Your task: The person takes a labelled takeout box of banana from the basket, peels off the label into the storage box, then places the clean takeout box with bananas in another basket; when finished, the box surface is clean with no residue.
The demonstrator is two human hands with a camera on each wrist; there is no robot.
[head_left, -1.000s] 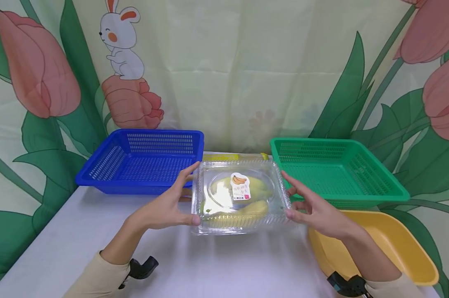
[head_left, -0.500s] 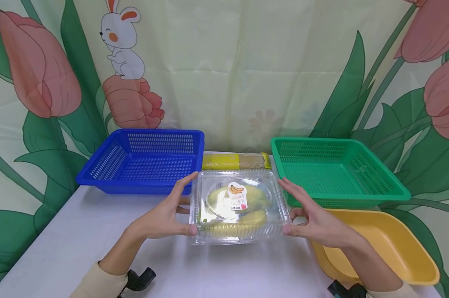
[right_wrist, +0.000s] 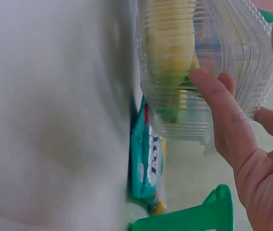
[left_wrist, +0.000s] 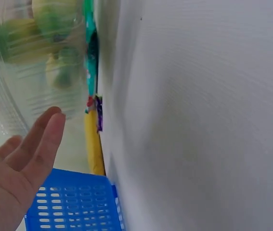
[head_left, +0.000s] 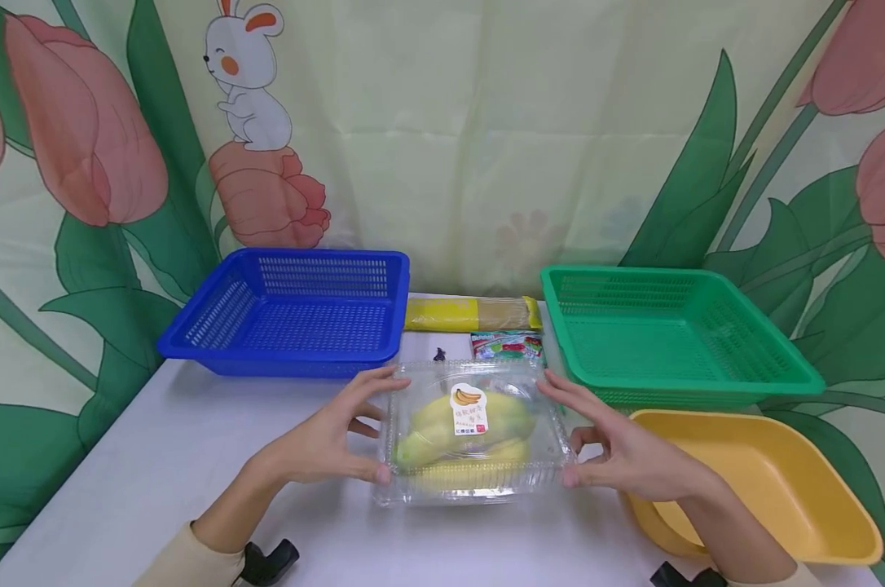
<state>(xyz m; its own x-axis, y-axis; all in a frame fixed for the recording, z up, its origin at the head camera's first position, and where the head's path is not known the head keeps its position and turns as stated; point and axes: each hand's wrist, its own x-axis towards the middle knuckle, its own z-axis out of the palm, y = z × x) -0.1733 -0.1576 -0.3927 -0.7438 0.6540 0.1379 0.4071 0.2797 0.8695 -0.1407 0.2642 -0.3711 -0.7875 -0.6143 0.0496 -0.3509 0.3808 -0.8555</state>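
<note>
A clear plastic clamshell box holds yellow-green fruit and bears a white label with a banana drawing. My left hand grips its left side, thumb at the front corner and fingers further back. On the opposite side, my right hand holds it the same way, fingers spread along the edge. In the right wrist view the right thumb presses the ribbed side wall. The box is level, close over the white table. Its far edge overlaps the small packets behind it.
Behind the box lie a long yellow packet with a tan section, a teal-and-red packet and a small dark item. A blue basket stands at left, a green basket at right, and a yellow tub in front of the green one.
Both hands have brought the box down and nearer to me, uncovering the long yellow packet, the teal-and-red packet and the small dark item behind it. Both hands keep their hold.
</note>
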